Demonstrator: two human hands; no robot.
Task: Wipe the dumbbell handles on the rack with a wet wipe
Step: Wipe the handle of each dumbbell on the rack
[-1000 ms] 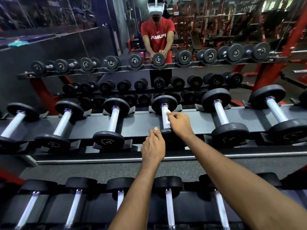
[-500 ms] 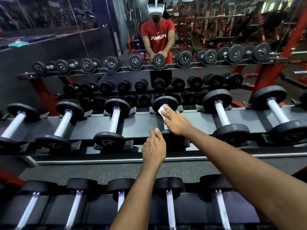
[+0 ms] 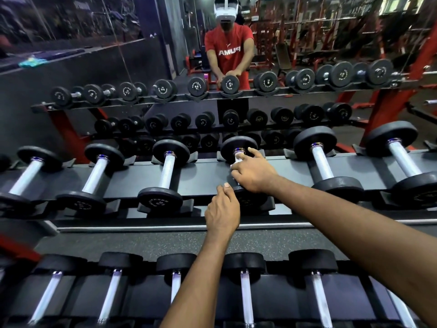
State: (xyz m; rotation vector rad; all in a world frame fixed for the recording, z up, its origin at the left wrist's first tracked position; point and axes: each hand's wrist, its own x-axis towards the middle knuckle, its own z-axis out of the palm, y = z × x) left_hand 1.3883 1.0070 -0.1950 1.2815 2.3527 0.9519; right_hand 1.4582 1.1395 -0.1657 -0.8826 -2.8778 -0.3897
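Right hand (image 3: 254, 174) clenches the wet wipe (image 3: 234, 165) round the handle (image 3: 238, 154) of the centre dumbbell (image 3: 227, 147) on the rack (image 3: 203, 171); left hand (image 3: 222, 210) curls beside that dumbbell's near head, hold unclear; a hard stroke could roll the dumbbell or bunch the wipe.

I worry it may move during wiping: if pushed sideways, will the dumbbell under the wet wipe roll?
Probably not: the dumbbell has round heads, but they sit in cradles on the rack. Thick heads suggest it is heavy, so light pushes should not shift it.
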